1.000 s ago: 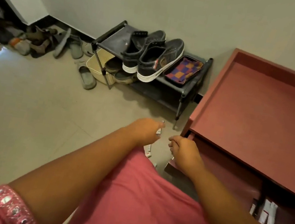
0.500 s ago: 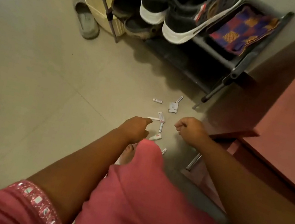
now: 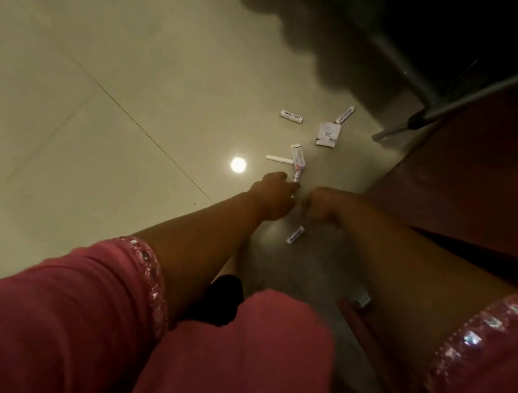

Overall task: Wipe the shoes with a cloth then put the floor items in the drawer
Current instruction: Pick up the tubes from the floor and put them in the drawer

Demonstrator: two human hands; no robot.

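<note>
Several small white tubes lie scattered on the tiled floor. My left hand (image 3: 273,193) reaches down, and its fingertips pinch the lower end of one small tube (image 3: 295,178). My right hand (image 3: 324,208) hovers just right of it with curled fingers, and I see nothing in it. Beyond the hands lie a pink-capped tube (image 3: 298,158), a thin white stick (image 3: 278,159), a tube with lettering (image 3: 291,116), a small white box (image 3: 328,134) and another tube (image 3: 344,114). One more tube (image 3: 295,234) lies under my wrists. The red drawer unit (image 3: 483,173) stands at the right.
The shoe rack's dark lower shelf and metal leg (image 3: 439,107) cross the top right, throwing a shadow on the floor. A lamp's reflection (image 3: 238,165) shines on the tiles left of my hands. My pink dress fills the bottom of the view.
My head has dropped closer to the floor, so the shoes and cloth have left the view. Both hands have come down to the tubes, and my left fingertips have reached one.
</note>
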